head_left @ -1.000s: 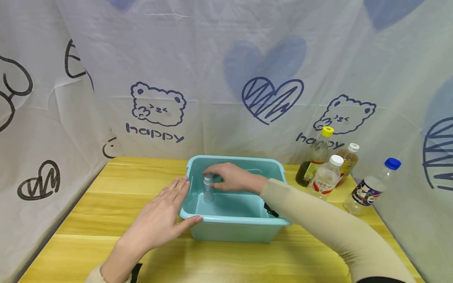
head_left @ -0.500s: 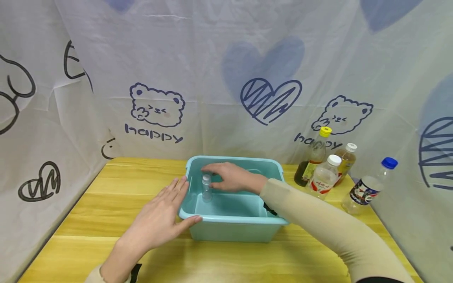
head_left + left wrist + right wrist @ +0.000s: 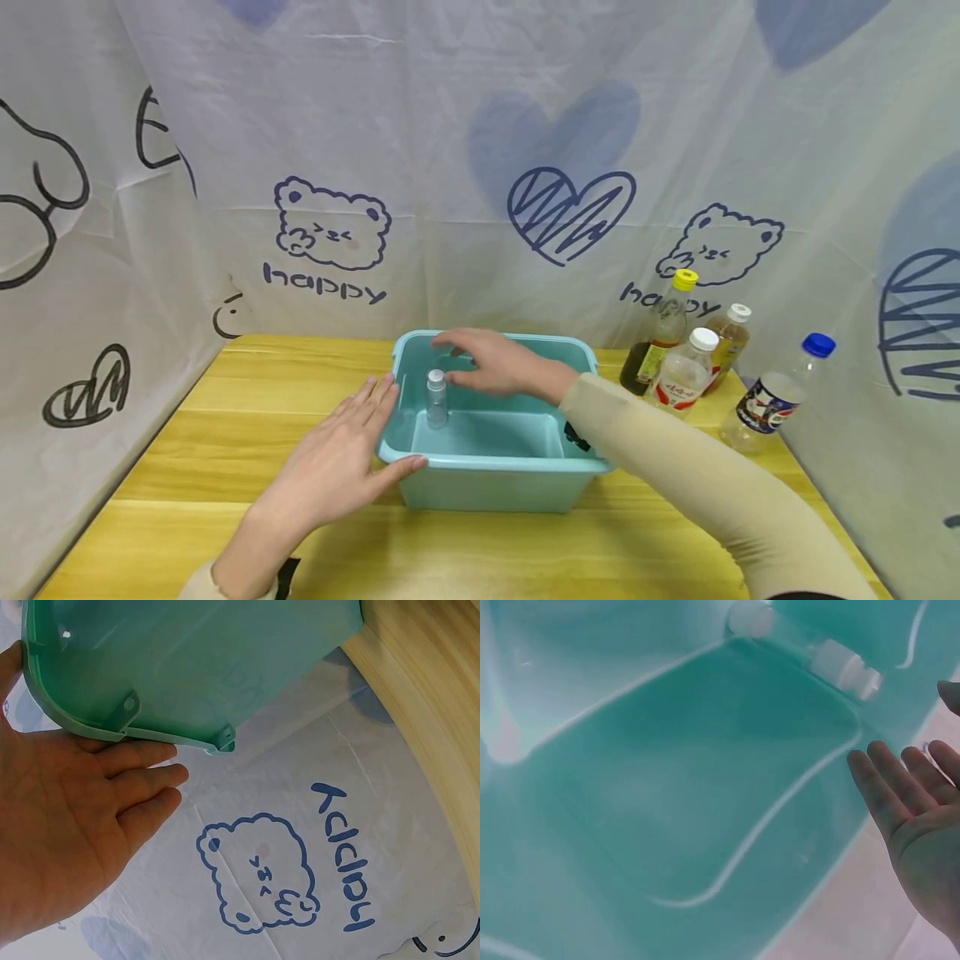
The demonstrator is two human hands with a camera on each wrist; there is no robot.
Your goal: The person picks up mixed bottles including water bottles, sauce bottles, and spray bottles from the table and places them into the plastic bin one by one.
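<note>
A light teal plastic basin (image 3: 498,485) stands on the wooden table. Inside it, near its left wall, a small clear bottle (image 3: 437,402) with a whitish cap stands upright; the right wrist view shows the same bottle (image 3: 802,645) by the basin wall. My right hand (image 3: 498,362) is over the basin, just right of the bottle, fingers apart and holding nothing. My left hand (image 3: 330,462) rests against the basin's left rim with straight fingers, its thumb along the front corner; the left wrist view shows the fingers (image 3: 142,776) beside the rim (image 3: 82,729).
On the right of the table (image 3: 187,467) stand a dark sauce bottle with a yellow cap (image 3: 660,342), a white-capped clear bottle (image 3: 682,375), an amber bottle (image 3: 727,342) and a blue-capped bottle (image 3: 772,400). A printed cloth (image 3: 450,167) hangs behind.
My right hand has come away from the small bottle, moving slightly up and right with its fingers spreading. The bottle stays standing in the basin. My left hand keeps its place.
</note>
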